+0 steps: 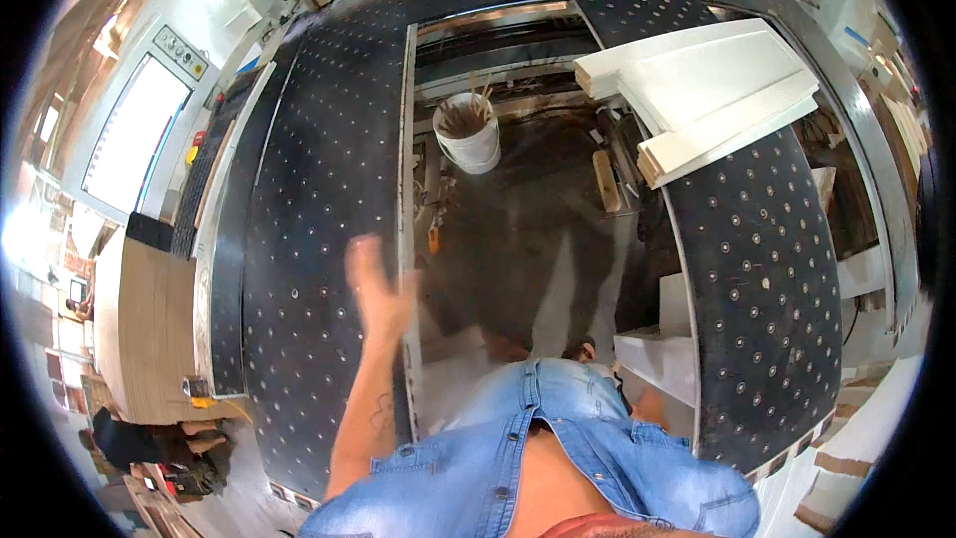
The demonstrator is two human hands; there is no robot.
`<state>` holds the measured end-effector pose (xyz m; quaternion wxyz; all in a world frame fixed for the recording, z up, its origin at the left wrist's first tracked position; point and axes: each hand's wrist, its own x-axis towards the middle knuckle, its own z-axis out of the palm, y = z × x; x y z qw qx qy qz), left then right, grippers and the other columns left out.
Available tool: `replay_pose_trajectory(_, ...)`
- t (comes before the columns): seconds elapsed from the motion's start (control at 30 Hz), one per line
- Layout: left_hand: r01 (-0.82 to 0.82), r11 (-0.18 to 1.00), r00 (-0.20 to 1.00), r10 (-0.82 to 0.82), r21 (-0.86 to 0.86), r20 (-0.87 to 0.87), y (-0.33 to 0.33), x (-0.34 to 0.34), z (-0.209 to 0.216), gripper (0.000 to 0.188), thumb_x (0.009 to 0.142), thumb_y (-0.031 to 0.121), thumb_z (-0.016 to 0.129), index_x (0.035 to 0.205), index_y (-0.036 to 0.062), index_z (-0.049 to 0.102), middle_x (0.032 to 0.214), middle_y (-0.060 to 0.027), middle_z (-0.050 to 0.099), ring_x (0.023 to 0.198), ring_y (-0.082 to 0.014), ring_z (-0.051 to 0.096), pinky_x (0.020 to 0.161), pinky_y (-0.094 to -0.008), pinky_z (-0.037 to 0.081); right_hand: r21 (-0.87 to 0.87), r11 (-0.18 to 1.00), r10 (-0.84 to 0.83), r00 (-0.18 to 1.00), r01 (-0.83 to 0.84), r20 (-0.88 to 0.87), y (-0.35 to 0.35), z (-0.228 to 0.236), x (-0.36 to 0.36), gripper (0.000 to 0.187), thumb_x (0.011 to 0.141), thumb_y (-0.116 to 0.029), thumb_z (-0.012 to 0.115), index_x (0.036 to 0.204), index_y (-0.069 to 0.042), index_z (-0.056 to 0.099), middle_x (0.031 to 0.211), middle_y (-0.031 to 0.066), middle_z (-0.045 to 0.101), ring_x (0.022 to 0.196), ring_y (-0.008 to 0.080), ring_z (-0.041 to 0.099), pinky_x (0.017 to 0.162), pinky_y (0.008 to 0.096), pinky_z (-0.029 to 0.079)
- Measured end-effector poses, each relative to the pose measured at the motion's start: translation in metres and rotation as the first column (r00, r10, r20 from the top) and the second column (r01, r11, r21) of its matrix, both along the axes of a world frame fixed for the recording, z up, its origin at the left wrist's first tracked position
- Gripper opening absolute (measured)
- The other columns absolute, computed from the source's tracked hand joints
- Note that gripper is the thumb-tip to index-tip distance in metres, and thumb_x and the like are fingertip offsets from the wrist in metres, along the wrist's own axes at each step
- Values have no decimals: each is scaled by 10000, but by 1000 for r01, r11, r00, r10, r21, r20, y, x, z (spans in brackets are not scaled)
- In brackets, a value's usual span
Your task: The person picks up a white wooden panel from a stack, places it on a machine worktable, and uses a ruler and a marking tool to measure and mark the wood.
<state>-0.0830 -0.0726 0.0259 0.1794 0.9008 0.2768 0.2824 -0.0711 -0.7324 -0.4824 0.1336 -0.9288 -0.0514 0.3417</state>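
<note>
My left hand (376, 284) hangs over the right edge of the left black table section (329, 154), which is dotted with small round studs. It is somewhat blurred, its thumb stands apart from the fingers, and nothing shows in it. Of my right arm only a patch of skin appears beside my hip; that hand is hidden. Across the gap, a stack of white panels (727, 90) lies on the right black table section (762, 269), its near left end jutting past the edge.
A white bucket (468, 144) with thin sticks in it stands in the gap between the tables. At the left are a lit screen (134, 137) on a control cabinet and a stack of wood-coloured boards (149, 329). A metal rail (406, 169) edges the left table section.
</note>
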Motion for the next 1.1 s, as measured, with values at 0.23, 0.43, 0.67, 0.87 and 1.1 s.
replay_pose_trajectory(0.23,724,622,603,-781,-299,-165,-148,68,-32,628,918,338,737,1431,37,535,1468,-192,538,1349,-381,517,1125,-445,434,60,581,-701,536,812,-471,-21,93,-20,418,968,-398,586,1092,-8,672,862,201,692,747,334,687,635,501,531)
replay_pose_trajectory(0.43,756,493,417,-870,-431,-264,-210,75,-38,605,941,402,689,1406,36,560,1435,-197,571,1313,-377,553,1096,-432,466,194,497,-694,522,846,-496,-25,98,3,419,970,-402,594,1119,-17,667,906,193,694,769,322,688,646,487,536)
replay_pose_trajectory(0.67,766,519,438,-854,-380,-283,-220,79,-44,559,944,392,686,1380,57,591,1417,-182,594,1271,-359,592,1061,-435,496,279,492,-656,562,825,-504,-18,108,39,424,971,-407,604,1152,-28,662,957,185,697,796,309,689,660,470,541)
replay_pose_trajectory(0.87,719,590,579,-801,-368,-154,-195,89,-57,448,934,373,703,1284,95,675,1282,-143,679,1111,-345,677,940,-421,560,262,566,-611,611,781,-503,2,126,76,430,973,-411,612,1179,-37,657,1000,177,699,819,297,690,671,456,545)
replay_pose_trajectory(1.1,619,703,746,-665,-349,-15,-101,147,-54,443,921,301,735,1291,71,656,1254,-150,683,1053,-312,693,909,-410,561,126,700,-575,659,703,-485,46,148,130,439,974,-415,622,1212,-47,652,1051,169,701,845,284,691,684,439,551)
